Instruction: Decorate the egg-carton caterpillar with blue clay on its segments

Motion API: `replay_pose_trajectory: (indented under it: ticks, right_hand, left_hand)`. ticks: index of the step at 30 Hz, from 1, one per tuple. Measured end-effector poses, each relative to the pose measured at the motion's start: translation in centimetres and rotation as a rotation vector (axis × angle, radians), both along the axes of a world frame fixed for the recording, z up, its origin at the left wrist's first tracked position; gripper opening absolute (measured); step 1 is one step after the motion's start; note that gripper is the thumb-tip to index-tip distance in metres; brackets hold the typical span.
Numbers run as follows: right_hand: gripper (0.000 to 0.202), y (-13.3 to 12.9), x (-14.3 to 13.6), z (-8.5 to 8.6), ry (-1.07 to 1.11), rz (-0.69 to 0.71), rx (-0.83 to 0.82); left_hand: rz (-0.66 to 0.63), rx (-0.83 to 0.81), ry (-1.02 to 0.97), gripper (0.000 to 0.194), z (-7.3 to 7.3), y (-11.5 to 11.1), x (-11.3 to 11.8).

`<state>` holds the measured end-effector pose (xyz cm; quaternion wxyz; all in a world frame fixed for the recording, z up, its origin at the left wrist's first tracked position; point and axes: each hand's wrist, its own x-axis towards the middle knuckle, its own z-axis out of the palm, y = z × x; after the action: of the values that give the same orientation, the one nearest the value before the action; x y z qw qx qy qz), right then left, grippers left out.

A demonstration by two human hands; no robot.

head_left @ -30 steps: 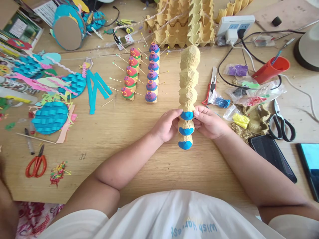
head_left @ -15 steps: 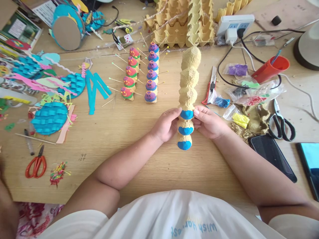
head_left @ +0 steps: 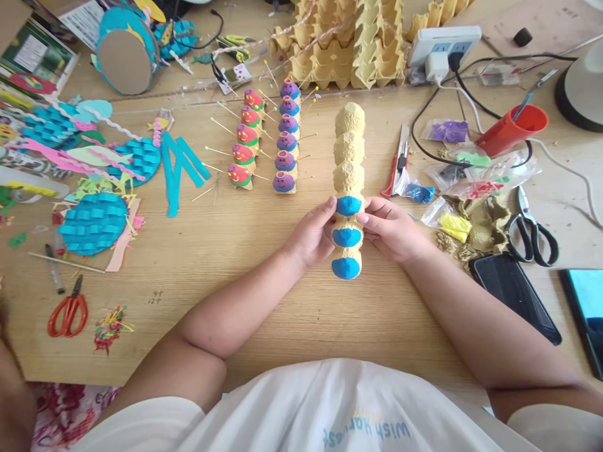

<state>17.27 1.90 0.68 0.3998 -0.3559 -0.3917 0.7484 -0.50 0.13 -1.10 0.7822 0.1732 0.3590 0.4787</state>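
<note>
A long tan egg-carton strip point(head_left: 349, 179) with several bumps stands lengthwise before me. Its three nearest bumps carry blue patches point(head_left: 347, 238); the farther ones are bare. My left hand point(head_left: 313, 233) grips the strip's left edge, thumb beside the uppermost blue patch. On the right edge my right hand point(head_left: 391, 227) holds it too, its thumb near that same patch. Further left lie a strip with purple painted faces point(head_left: 286, 141) and one with red painted faces point(head_left: 247, 135), both with pins sticking out.
Blue woven paper shapes point(head_left: 95, 223) and orange scissors point(head_left: 68, 314) lie left. Egg cartons point(head_left: 325, 63) sit at the back. On the right are a cutter point(head_left: 401, 160), clay bags point(head_left: 455, 226), black scissors point(head_left: 532, 235), a phone point(head_left: 514, 295) and a red cup point(head_left: 511, 132).
The far end of the held strip has come down and a little left, and its blue patches show more fully. Both hands still hold it, having shifted slightly.
</note>
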Motion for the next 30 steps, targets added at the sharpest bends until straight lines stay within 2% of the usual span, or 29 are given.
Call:
replay_pose_trajectory:
  ticks: [10, 19, 30]
  right_hand:
    - [0.053, -0.2, -0.3, -0.6, -0.142, -0.108, 0.116]
    - [0.053, -0.2, 0.1, -0.4, -0.258, -0.118, 0.209]
    - [0.058, 0.0, 0.0, -1.0, -0.148, -0.07, 0.13]
  left_hand:
    - [0.036, 0.045, 0.072, 0.039, -0.1, -0.1, 0.0]
    - [0.004, 0.008, 0.074, 0.042, 0.4, -0.2, 0.1]
    - [0.018, -0.004, -0.02, 0.033, 1.0, -0.2, 0.2]
